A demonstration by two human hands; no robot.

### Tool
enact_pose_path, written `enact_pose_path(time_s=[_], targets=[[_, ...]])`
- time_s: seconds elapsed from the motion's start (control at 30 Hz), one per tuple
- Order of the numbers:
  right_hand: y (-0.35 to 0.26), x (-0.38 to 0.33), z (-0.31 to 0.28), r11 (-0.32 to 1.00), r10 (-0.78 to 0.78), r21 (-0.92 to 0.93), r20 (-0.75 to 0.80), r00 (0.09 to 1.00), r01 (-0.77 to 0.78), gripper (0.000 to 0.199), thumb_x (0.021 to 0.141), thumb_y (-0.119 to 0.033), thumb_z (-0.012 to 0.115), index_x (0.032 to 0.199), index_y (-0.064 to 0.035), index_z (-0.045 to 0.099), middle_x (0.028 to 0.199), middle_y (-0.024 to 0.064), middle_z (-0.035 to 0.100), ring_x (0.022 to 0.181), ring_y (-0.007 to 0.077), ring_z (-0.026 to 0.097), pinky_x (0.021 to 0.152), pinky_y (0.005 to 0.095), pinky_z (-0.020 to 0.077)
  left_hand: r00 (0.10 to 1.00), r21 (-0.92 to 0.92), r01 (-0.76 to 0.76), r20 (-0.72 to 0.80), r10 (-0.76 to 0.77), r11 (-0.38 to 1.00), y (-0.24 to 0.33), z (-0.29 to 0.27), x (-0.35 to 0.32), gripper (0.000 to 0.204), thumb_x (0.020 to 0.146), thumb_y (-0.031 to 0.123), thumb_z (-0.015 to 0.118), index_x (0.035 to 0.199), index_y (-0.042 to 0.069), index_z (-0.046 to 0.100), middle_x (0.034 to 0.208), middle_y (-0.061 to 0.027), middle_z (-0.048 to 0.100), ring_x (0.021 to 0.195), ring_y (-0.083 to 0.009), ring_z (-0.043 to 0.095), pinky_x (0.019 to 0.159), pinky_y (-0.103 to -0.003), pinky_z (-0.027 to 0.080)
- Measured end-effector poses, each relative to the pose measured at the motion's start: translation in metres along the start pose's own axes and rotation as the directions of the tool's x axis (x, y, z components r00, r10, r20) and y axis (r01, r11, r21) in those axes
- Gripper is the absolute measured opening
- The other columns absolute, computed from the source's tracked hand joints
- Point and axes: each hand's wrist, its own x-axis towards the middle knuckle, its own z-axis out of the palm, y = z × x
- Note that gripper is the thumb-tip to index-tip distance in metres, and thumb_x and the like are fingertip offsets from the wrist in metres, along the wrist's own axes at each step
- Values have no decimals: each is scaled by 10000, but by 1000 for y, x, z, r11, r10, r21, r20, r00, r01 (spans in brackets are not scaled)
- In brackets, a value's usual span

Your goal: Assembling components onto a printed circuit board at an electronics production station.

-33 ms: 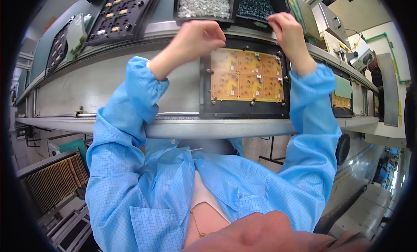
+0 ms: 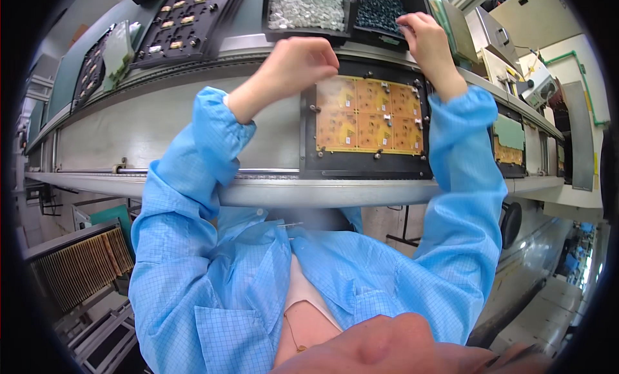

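A yellow-orange panel of circuit boards point(image 2: 369, 130) lies in a black carrier frame point(image 2: 348, 164) on the rail line before me. Small white components stand on some boards. My left hand point(image 2: 302, 63) hovers over the panel's far left corner, its fingers curled together; whatever they hold is hidden. At the right edge of a black bin of small dark parts point(image 2: 379, 11), my right hand point(image 2: 428, 42) has thumb and fingertips pinched. Anything in that pinch is too small to name. Left of the dark parts, another black bin holds clear whitish pieces point(image 2: 306, 8).
Black trays with small parts point(image 2: 184, 23) lie at the far left, beside a pale green board point(image 2: 118, 55). A second carrier with a green-covered panel point(image 2: 509, 132) sits right of my right arm. The metal rail point(image 2: 335, 192) runs along the near side.
My right hand has shifted slightly farther away along the edge of the dark-parts bin. My left hand stays over the panel's corner. The whole view has shifted a little.
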Motion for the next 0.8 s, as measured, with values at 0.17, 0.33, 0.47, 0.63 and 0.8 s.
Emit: enact_pose_path(time_s=[0.17, 0.33, 0.47, 0.63, 0.8], targets=[[26, 44, 57, 978, 112, -198, 207, 972, -71, 301, 840, -145, 730, 1126, -69, 673, 1119, 183, 675, 1084, 368, 620, 930, 433, 515, 991, -71, 116, 71, -111, 991, 14, 8, -14, 89, 858, 53, 691, 923, -8, 682, 765, -29, 678, 710, -80, 646, 670, -234, 519], [36, 63, 70, 942, 213, -315, 306, 928, -112, 175, 851, -148, 698, 1007, -81, 738, 978, 178, 710, 1022, 353, 649, 906, 439, 525, 979, -154, 197, 89, -185, 968, 17, 7, -7, 127, 852, 68, 682, 950, -9, 704, 804, -64, 712, 719, -118, 675, 703, -259, 542], [30, 62, 65, 951, 149, -299, 216, 965, -80, 181, 869, -135, 679, 1032, -94, 745, 957, 158, 717, 978, 333, 664, 893, 430, 530, 985, -62, 165, 69, -161, 984, 15, 10, 4, 155, 832, 99, 699, 953, 5, 721, 852, -109, 739, 767, -182, 709, 736, -300, 555], [22, 53, 64, 973, 107, -203, -4, 994, -106, 81, 834, -87, 656, 847, -65, 733, 844, 139, 648, 917, 323, 629, 823, 425, 499, 1000, 296, -23, 6, 22, 955, -1, 21, 19, 97, 817, 146, 724, 872, 69, 744, 845, -101, 735, 761, -214, 723, 702, -329, 568], [-10, 33, 33, 973, 99, 223, -193, 976, -55, 113, 829, -134, 649, 839, -95, 755, 873, 148, 671, 923, 343, 630, 845, 425, 513, 999, 515, -1, 45, -25, 857, -3, 37, 30, 125, 779, 198, 727, 857, 110, 769, 846, -86, 725, 840, -272, 695, 754, -392, 552]])
